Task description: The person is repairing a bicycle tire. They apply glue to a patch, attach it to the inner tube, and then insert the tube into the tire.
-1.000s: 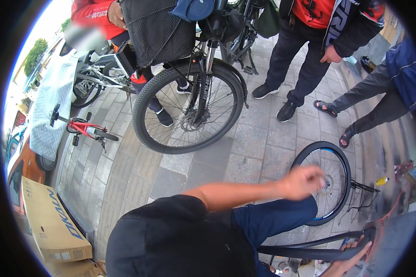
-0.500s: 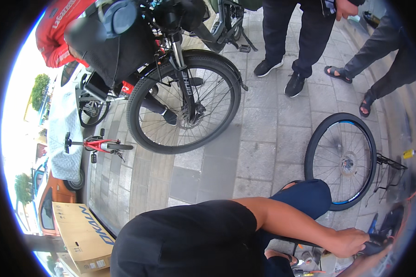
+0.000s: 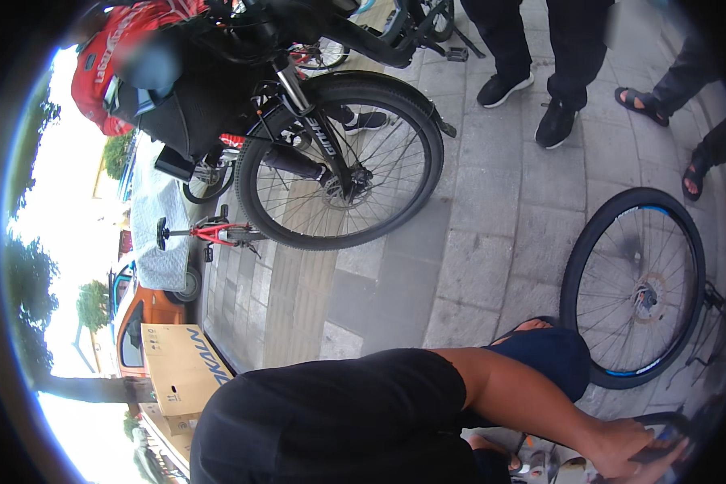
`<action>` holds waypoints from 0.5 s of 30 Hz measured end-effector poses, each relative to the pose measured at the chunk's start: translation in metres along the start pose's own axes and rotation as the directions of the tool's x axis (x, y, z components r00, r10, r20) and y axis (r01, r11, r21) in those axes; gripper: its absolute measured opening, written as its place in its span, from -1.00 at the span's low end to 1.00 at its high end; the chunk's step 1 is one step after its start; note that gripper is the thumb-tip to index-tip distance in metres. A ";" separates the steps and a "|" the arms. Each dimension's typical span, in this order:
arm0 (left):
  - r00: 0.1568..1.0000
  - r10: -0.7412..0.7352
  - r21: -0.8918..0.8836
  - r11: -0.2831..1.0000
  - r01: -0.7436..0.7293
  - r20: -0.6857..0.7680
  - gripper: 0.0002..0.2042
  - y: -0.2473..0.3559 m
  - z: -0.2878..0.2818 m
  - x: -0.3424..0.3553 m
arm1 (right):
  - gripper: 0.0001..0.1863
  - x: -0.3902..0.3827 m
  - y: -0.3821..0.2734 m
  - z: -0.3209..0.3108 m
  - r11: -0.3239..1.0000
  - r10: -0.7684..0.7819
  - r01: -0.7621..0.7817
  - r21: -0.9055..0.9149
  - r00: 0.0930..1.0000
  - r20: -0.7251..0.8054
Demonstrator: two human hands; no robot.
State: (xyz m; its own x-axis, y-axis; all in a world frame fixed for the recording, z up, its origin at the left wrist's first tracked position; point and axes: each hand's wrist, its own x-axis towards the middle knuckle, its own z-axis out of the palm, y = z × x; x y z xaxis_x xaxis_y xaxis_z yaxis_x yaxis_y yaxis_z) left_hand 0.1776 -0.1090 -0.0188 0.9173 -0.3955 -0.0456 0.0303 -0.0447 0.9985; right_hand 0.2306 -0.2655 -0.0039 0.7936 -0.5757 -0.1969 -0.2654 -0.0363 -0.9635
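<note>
My left arm in a black sleeve reaches across to the lower right. The left hand (image 3: 619, 448) is closed around part of a black curved piece (image 3: 663, 419); its kind is unclear in the dim, bent rim of the picture. Close beside it, the fingers of my right hand (image 3: 668, 458) press on the same piece, and the rest of that hand is hidden. Just beyond my knee, a loose bicycle wheel (image 3: 571, 282) with a black tyre, blue rim marks and a disc rotor lies on the paving.
A black bicycle's front wheel (image 3: 434, 181) stands ahead, with a person in red (image 3: 105, 64) beside it. Other people's shoes (image 3: 557, 123) and sandals (image 3: 644, 105) are farther off. Left are a small red bike (image 3: 218, 234), a cardboard box (image 3: 173, 359) and an orange car (image 3: 149, 315).
The view has shifted, so the bicycles, box and loose wheel sit farther right. My hands stay together on the black piece, and more of its curved edge shows.
</note>
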 end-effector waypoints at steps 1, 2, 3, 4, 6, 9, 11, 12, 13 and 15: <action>0.999 0.034 0.009 0.999 -0.034 -0.011 -0.65 0.001 -0.005 -0.003 | -0.25 0.004 -0.002 0.003 1.000 0.019 -0.019 -0.018 1.000 -0.005; 0.997 0.073 0.020 0.997 -0.073 -0.018 -0.65 0.001 -0.009 -0.003 | -0.25 0.005 -0.006 0.005 0.998 0.042 -0.043 -0.039 0.999 -0.017; 0.997 0.080 0.047 0.996 -0.079 -0.021 -0.68 0.000 -0.012 -0.004 | -0.25 0.005 -0.010 0.009 0.995 0.072 -0.074 -0.066 0.997 -0.032; 0.996 0.087 0.072 0.994 -0.085 -0.022 -0.71 -0.002 -0.013 -0.004 | -0.25 0.002 -0.013 0.012 0.991 0.092 -0.096 -0.096 0.995 -0.045; 0.989 0.133 0.132 0.984 -0.124 -0.066 -0.71 -0.006 -0.010 -0.007 | -0.24 -0.008 -0.015 0.017 0.994 0.058 -0.064 -0.089 0.995 -0.075; 0.970 0.210 0.221 0.958 -0.181 -0.119 -0.70 -0.013 -0.004 -0.017 | -0.24 -0.022 -0.014 0.012 0.999 -0.026 0.023 -0.026 0.995 -0.101; 0.969 0.216 0.177 0.965 -0.193 -0.120 -0.69 -0.013 -0.002 -0.032 | -0.24 -0.026 -0.014 -0.002 0.998 0.052 -0.053 -0.028 0.997 -0.049; 0.978 0.193 0.165 0.970 -0.178 -0.076 -0.69 -0.011 -0.003 -0.039 | -0.24 -0.029 -0.012 -0.008 0.999 0.018 -0.019 -0.032 1.000 -0.022; 0.985 0.171 0.157 0.974 -0.165 -0.028 -0.68 -0.007 -0.003 -0.046 | -0.25 -0.032 -0.012 -0.017 0.999 -0.015 0.013 -0.042 0.999 -0.036; 0.993 0.116 -0.024 0.993 -0.116 0.003 -0.70 0.007 0.001 -0.063 | -0.27 -0.042 -0.013 -0.033 0.998 -0.065 0.066 -0.010 0.997 0.039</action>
State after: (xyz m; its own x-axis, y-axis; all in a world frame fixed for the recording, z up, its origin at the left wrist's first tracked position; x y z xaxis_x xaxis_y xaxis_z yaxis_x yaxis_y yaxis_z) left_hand 0.1197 -0.0853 -0.0092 0.9135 -0.4007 0.0708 -0.0671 0.0232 0.9975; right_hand 0.1828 -0.2684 0.0230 0.8298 -0.5401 -0.1404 -0.2182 -0.0825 -0.9724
